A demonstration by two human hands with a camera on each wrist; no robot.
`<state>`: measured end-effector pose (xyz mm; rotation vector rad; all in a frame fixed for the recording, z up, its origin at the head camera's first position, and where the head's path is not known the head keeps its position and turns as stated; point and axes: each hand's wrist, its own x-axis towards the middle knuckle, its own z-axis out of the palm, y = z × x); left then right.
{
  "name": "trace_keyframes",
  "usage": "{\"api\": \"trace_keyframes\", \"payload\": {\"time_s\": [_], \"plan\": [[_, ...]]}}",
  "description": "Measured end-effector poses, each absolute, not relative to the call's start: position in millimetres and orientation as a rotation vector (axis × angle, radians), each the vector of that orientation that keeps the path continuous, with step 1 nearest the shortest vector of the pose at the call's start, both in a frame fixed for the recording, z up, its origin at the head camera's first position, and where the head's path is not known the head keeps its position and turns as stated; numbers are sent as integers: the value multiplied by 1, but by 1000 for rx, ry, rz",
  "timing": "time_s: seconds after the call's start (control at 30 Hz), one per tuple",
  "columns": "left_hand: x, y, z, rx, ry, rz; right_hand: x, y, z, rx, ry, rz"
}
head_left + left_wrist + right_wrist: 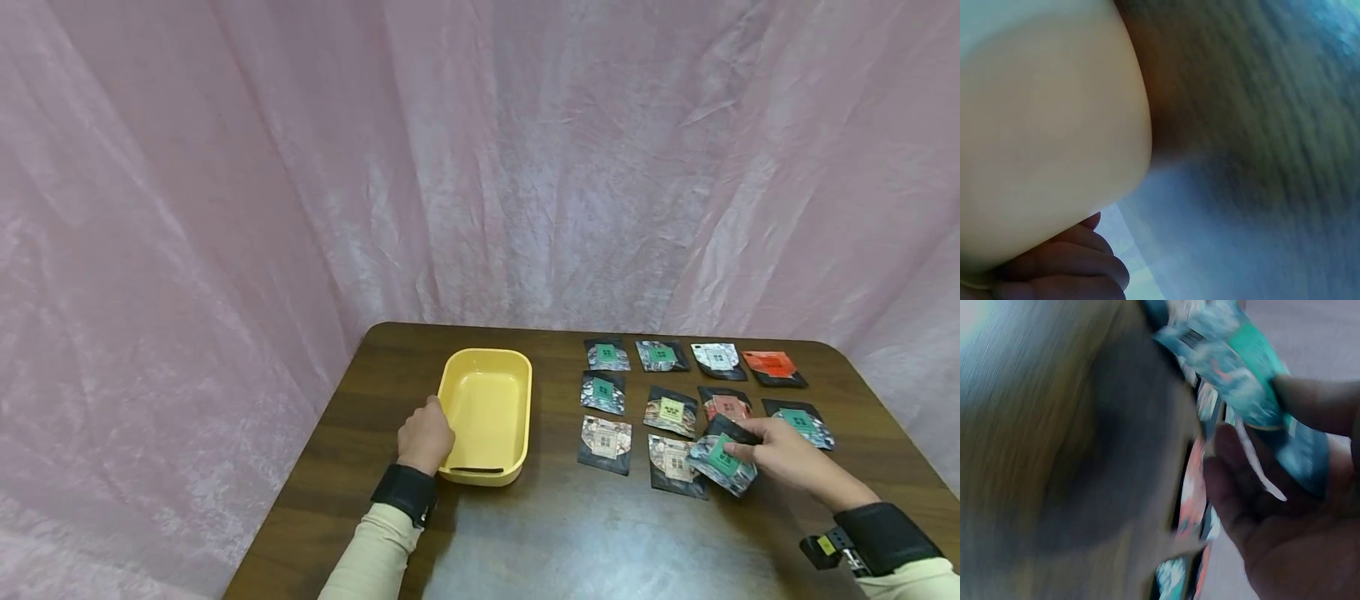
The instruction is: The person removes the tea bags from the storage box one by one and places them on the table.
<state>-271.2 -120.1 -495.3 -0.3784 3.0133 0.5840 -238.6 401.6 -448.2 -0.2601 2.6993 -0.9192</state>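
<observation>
My left hand grips the left rim of a yellow rectangular tub, its fingers curled there; nothing lies inside the tub. In the left wrist view the curled fingers show below a pale rounded shape too close to make out. On the right, my right hand pinches a dark sachet with a green label between thumb and fingers. That sachet is tilted and lifted above the table, partly covering a beige-labelled sachet and close to a red-labelled sachet. The right wrist view shows the held sachet blurred.
More flat sachets lie in rough rows on the right of the brown wooden table. Among them are an orange sachet, a white-labelled one, a yellow-green-labelled one and a beige one. A pink curtain hangs behind.
</observation>
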Motion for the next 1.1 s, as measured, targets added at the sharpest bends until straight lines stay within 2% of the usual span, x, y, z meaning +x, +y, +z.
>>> {"api": "trace_keyframes", "payload": {"time_s": [0.47,0.77,1.1], "plan": [[-272,-119,-493,-390,2994,589,-251,430,-469,-296,2646,-556],[-270,-120,-492,-404,2983,595,-256,419,-481,-345,2763,-484],[-272,-120,-492,-418,2975,592,-251,409,-476,-368,2992,-133]]}}
